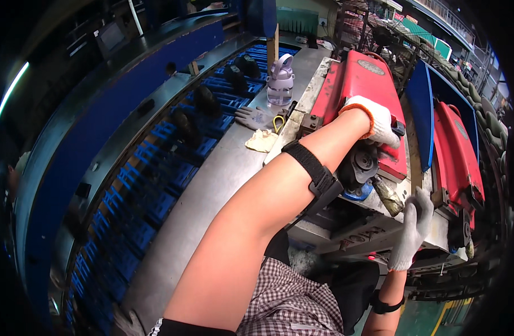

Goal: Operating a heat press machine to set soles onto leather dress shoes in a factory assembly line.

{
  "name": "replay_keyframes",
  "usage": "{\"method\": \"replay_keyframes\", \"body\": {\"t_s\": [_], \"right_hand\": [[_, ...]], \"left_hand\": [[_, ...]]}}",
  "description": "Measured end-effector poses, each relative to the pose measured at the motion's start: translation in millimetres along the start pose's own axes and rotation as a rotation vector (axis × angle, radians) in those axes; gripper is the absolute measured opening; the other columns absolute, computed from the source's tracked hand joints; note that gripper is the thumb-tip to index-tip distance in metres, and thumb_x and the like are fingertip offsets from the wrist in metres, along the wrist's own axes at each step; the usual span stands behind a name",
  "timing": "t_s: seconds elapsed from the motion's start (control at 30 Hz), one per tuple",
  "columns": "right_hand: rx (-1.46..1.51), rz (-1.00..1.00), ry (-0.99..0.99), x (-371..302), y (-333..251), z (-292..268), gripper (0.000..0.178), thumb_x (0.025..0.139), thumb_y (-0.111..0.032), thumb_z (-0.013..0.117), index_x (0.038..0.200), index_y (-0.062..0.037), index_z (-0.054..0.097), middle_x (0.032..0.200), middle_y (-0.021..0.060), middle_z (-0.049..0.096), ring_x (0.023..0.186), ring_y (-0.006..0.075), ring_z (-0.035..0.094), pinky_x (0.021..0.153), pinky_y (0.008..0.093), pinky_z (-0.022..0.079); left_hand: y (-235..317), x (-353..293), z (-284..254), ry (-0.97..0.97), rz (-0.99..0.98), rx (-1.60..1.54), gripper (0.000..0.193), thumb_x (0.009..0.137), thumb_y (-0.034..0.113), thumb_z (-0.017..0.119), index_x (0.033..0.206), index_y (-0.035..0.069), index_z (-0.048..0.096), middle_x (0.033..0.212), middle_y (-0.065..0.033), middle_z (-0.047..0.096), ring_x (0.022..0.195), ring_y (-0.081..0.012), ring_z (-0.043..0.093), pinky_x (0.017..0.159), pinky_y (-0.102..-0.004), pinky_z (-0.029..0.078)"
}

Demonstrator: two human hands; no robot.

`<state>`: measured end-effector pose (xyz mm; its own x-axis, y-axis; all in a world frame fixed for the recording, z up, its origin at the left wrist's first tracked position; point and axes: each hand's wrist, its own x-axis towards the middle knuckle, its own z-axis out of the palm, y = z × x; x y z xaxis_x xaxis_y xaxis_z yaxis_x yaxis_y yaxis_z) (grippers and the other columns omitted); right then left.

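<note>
My left hand (377, 120), in a white knit glove with an orange cuff, reaches over the red machine cover (362, 81). Its fingers curl down at the cover's near end, beside a small black part (399, 129); what they grip, if anything, is hidden. Below that hand sits a round black knob-like part (363, 161). A shiny, crumpled olive-green piece (388, 197) hangs at the machine's front edge. Just right of it, my right hand (413, 229), also in a white glove, is open, fingers pointing up, apparently holding nothing.
A second red machine (456, 148) stands to the right beyond a blue panel (428, 117). On the metal ledge (212, 207) at left are a lilac bottle (280, 84), a grey glove (254, 117) and a cream cloth (261, 141). Farther left runs a blue slatted rack (139, 190).
</note>
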<state>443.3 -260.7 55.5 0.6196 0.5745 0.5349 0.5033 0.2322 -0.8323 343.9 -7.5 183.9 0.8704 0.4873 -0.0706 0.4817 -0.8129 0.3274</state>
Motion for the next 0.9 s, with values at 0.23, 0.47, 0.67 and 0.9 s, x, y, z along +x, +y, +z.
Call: {"method": "replay_keyframes", "body": {"t_s": [0.23,0.47,0.67,0.9], "right_hand": [[-0.175,-0.048,-0.199,15.4,10.1,37.0,0.020,0.099,-0.005,0.063,0.117,0.0023,0.070,0.105,0.0105,0.070,0.098,0.0159,0.064,0.091,0.0307,0.050],[-0.096,-0.046,-0.179,11.7,19.5,33.3,0.025,0.104,-0.008,0.053,0.118,0.0028,0.069,0.112,0.0117,0.070,0.106,0.0182,0.063,0.098,0.0335,0.048],[-0.101,-0.096,-0.239,14.2,17.6,27.1,0.030,0.103,-0.014,0.051,0.121,0.0025,0.069,0.115,0.0128,0.070,0.111,0.0242,0.064,0.103,0.0370,0.046],[-0.128,-0.105,-0.243,13.7,21.9,25.0,0.033,0.103,-0.016,0.052,0.124,0.0021,0.069,0.118,0.0136,0.070,0.115,0.0246,0.063,0.105,0.0374,0.046]], "left_hand": [[4.3,-1.7,-6.6,-0.067,-0.064,-0.062,0.043,0.076,0.055,0.075,0.091,0.015,0.080,0.093,-0.0040,0.077,0.083,-0.0210,0.071,0.080,-0.0362,0.056],[1.9,8.3,-12.3,-0.200,-0.050,-0.199,0.048,0.079,0.056,0.081,0.088,0.009,0.079,0.084,-0.0054,0.076,0.076,-0.0185,0.071,0.072,-0.0331,0.056],[-4.4,18.9,-13.8,-0.317,-0.059,-0.351,0.049,0.083,0.052,0.083,0.098,0.006,0.079,0.088,-0.0030,0.078,0.076,-0.0150,0.071,0.074,-0.0326,0.058],[-4.0,22.4,-11.0,-0.317,-0.085,-0.391,0.049,0.081,0.055,0.084,0.093,0.007,0.080,0.089,-0.0036,0.079,0.073,-0.0136,0.070,0.073,-0.0309,0.057]]}}
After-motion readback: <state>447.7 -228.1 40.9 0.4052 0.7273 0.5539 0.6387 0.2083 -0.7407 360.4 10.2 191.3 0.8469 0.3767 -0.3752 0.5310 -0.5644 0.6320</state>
